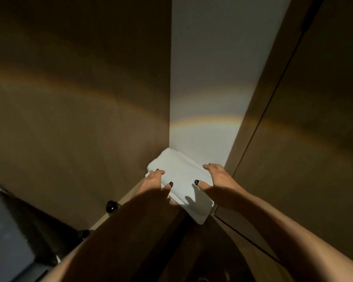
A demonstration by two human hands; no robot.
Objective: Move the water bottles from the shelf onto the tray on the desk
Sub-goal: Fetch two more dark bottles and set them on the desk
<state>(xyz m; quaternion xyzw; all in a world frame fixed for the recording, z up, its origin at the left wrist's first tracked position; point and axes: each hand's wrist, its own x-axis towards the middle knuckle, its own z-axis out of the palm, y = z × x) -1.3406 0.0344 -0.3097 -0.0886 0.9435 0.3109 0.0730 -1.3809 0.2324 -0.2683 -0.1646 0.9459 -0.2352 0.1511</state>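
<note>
Brown wooden panels (73,102) are flanking a narrow white wall (208,68) in dim light. Both hands are holding a folded white cloth (181,176) at a ledge between the panels: left hand (155,180) is gripping its left edge, right hand (214,178) its right edge, thumbs lying on top. No water bottles, shelf contents or tray are showing. Small dark knob (112,206) is sitting lower left.

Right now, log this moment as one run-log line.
left hand: grips folded white cloth | right hand: grips same cloth | cloth: on shelf edge | bottles, tray: not visible
</note>
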